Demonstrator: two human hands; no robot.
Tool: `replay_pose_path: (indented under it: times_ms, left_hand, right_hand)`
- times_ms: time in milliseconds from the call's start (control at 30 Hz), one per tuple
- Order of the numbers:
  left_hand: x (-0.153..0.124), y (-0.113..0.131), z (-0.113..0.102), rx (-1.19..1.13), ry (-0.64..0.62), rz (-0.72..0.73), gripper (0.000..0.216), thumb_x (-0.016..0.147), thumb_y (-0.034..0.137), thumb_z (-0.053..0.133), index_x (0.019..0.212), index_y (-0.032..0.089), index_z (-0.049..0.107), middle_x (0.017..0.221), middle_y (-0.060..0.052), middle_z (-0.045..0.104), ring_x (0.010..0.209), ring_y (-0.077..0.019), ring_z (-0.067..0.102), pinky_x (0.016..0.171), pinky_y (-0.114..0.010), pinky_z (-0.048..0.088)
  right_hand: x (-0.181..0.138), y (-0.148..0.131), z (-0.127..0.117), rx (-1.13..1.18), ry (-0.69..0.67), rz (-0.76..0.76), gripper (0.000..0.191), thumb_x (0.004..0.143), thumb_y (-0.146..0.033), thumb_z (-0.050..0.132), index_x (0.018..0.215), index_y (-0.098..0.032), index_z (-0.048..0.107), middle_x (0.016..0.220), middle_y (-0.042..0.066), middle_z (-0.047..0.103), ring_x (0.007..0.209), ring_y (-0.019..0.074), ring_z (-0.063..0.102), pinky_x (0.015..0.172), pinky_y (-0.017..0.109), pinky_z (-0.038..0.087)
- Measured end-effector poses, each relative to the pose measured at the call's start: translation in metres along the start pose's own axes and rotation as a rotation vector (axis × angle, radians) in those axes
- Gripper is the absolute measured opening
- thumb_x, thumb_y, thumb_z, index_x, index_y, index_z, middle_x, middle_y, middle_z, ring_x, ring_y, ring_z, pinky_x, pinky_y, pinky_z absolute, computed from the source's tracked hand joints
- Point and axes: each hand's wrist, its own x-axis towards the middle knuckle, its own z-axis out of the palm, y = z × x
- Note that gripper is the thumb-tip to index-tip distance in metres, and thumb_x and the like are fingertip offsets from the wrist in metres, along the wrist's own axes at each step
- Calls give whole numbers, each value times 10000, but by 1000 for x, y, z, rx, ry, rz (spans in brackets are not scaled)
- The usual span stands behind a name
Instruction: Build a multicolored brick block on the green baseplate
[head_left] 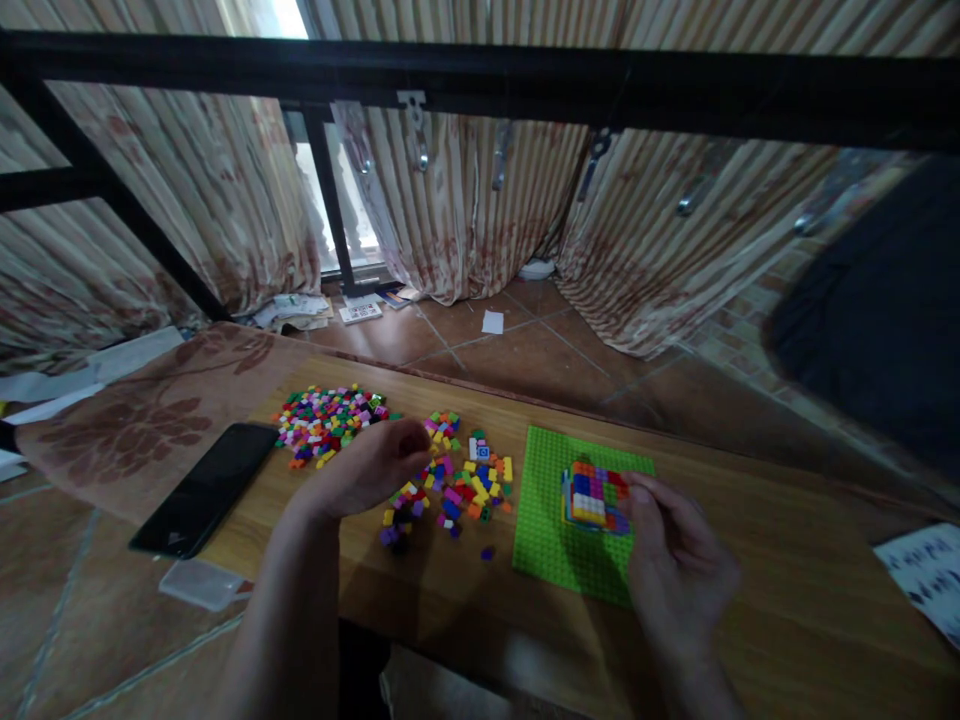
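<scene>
A green studded baseplate lies on the wooden table, with a small multicoloured block build standing on it. At the build's right side is my right hand, thumb and forefinger pinched on what looks like a red building brick; I cannot tell whether that brick is attached to the build. My left hand hovers above the loose bricks left of the baseplate. Its fingers are curled together, and whatever they may hold is hidden.
Farther left sits a larger pile of mixed bricks. A black phone lies at the table's left end, near a clear plastic lid or tray. A dark metal bar crosses above the table's far side, before curtains.
</scene>
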Motion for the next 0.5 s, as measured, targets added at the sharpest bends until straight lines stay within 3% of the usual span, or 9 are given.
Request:
replay_pose_path:
  times_ms: [133,233,333,500]
  left_hand:
    - [7,23,27,-297,-46,177,163,878,317,576,871,156,597,732,9,587,652,-112,534,601,-212,430]
    - [13,44,57,-431,-115,310,126,879,278,606,873,152,611,747,4,600,667,-106,551,619,-210,445]
    - [16,62,83,-462,-115,367,81,880,209,600,876,150,656,759,-4,643,687,-110,586,640,-210,462]
    - [16,76,107,-387,-33,408,128,893,176,582,914,174,709,843,-18,705,769,-126,643,707,-225,492]
  right_hand:
    - [-3,-9,-2,75,-57,105,219,845,-421,683,916,-227,756,918,58,758,824,216,708,792,395,575]
    - [-8,-16,-3,126,-263,125,222,815,-407,726,982,-264,758,907,46,764,781,198,706,729,358,586]
    - [-10,-16,-5,168,-435,110,249,802,-385,745,1034,-294,749,891,31,759,775,190,695,679,325,581]
    - [-6,-11,-9,138,-439,142,155,813,-388,735,922,-282,764,841,15,756,740,181,683,692,323,570]
